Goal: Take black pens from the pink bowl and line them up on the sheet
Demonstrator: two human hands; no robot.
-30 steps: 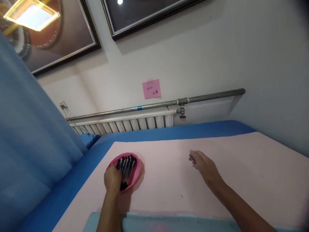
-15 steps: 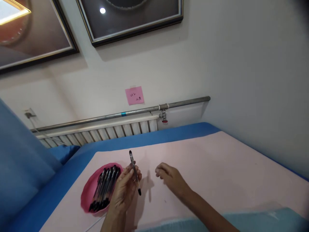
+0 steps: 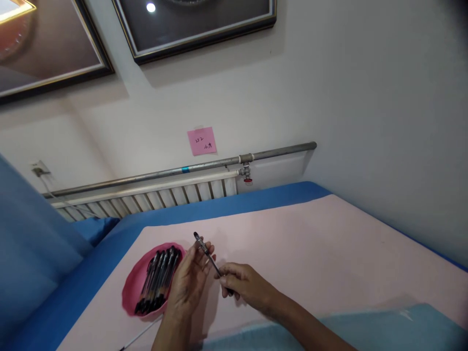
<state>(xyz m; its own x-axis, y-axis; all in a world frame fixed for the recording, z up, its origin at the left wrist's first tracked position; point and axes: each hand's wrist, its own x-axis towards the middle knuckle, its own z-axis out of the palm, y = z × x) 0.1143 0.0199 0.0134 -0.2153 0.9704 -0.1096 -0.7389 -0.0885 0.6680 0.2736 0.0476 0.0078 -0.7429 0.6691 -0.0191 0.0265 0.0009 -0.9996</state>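
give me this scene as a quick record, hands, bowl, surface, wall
left hand: holding the upper part of a pen
right hand: gripping the same pen near its lower end
bowl: pink, left of the left hand, with several black-capped pens side by side
surface: pink mat on a blue cover
wall: pink note above a pipe and radiator

The left hand [image 3: 190,279] curls beside the pinching right hand [image 3: 244,282].
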